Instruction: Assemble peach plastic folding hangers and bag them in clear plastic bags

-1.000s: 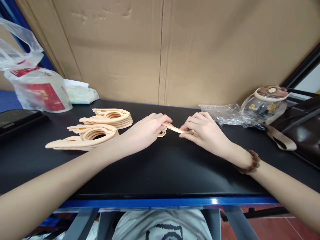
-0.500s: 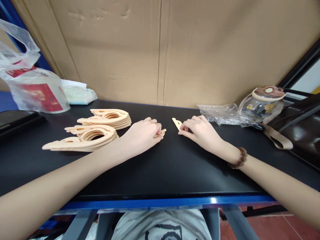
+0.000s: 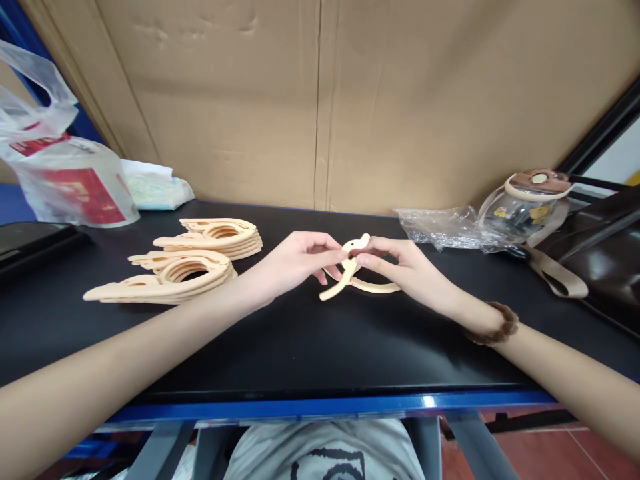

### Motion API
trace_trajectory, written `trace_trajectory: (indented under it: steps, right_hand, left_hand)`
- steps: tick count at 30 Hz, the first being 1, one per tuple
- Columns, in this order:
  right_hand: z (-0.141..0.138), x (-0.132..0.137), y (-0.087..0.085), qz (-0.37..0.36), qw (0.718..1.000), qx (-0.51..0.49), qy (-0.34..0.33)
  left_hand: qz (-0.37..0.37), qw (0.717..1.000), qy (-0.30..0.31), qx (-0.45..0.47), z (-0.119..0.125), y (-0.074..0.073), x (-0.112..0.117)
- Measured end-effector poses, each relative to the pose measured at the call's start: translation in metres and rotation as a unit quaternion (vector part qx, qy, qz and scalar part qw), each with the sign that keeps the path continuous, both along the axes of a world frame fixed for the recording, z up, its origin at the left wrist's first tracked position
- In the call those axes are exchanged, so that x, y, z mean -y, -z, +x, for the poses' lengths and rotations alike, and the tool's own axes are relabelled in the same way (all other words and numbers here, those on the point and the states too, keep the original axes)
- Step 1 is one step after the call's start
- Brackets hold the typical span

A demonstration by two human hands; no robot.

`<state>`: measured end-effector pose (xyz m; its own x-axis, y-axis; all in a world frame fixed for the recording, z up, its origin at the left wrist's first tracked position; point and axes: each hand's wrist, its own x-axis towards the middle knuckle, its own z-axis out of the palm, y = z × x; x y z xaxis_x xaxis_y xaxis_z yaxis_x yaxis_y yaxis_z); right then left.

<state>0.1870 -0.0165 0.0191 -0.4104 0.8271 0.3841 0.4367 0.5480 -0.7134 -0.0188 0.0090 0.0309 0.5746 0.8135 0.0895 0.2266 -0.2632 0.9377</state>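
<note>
A beige plastic folding hanger (image 3: 343, 283) is between my hands near the middle of the black tabletop. My left hand (image 3: 305, 260) pinches it near its pivot with thumb and fingers. From the other side, my right hand (image 3: 403, 267) has its thumb and fingertips closed on the same hanger. One curved arm points down toward me, another curves to the right below my right hand, and a short piece sticks up between the fingertips. Fingers cover part of the hanger's middle. To the left lie two stacks of similar folded hangers, a nearer stack (image 3: 165, 281) and a farther one (image 3: 220, 239).
At the left stand a plastic bag with a container (image 3: 85, 190), a tissue pack (image 3: 157, 187) and a black phone-like object (image 3: 37, 247). Clear plastic wrap (image 3: 440, 227), a strapped bottle (image 3: 530, 207) and a dark bag (image 3: 610, 260) lie right. Cardboard (image 3: 225, 107) walls the back.
My hands have come together, the left turning toward the right. The hanger, earlier mostly covered with its ends showing at each hand, is now raised with its arms spread at an angle.
</note>
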Motion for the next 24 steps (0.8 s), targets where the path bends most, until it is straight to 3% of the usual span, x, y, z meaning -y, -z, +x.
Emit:
trace_trajectory:
  steps: [2, 4, 8, 12, 15, 18, 21, 24]
  right_hand:
    - [-0.002, 0.002, -0.002, -0.028, 0.999, -0.033, 0.003]
    - [-0.001, 0.001, -0.004, -0.05, 0.996, -0.071, -0.001]
    - [0.008, -0.01, -0.008, -0.078, 0.977, -0.195, 0.038]
    - [0.024, -0.024, -0.012, -0.11, 0.954, -0.257, 0.11]
    - [0.036, -0.03, -0.014, -0.11, 0.971, -0.183, 0.112]
    - [0.042, -0.032, -0.014, -0.06, 0.992, -0.028, 0.11]
    - [0.044, -0.029, -0.013, -0.005, 0.986, 0.141, 0.089]
    - [0.045, -0.026, -0.013, -0.03, 0.972, 0.231, 0.038]
  left_hand:
    - [0.019, 0.999, 0.036, -0.012, 0.002, 0.003, 0.003]
    - [0.106, 0.992, 0.037, -0.058, 0.004, 0.006, 0.008]
    - [0.338, 0.919, 0.065, -0.194, 0.006, 0.015, 0.015]
    - [0.401, 0.871, 0.127, -0.254, 0.008, 0.021, 0.016]
    - [0.43, 0.852, 0.096, -0.282, 0.009, 0.019, 0.016]
    - [0.444, 0.837, 0.058, -0.314, 0.009, 0.015, 0.017]
    - [0.47, 0.83, 0.06, -0.295, 0.01, 0.017, 0.019]
    - [0.477, 0.83, 0.096, -0.272, 0.016, 0.022, 0.024]
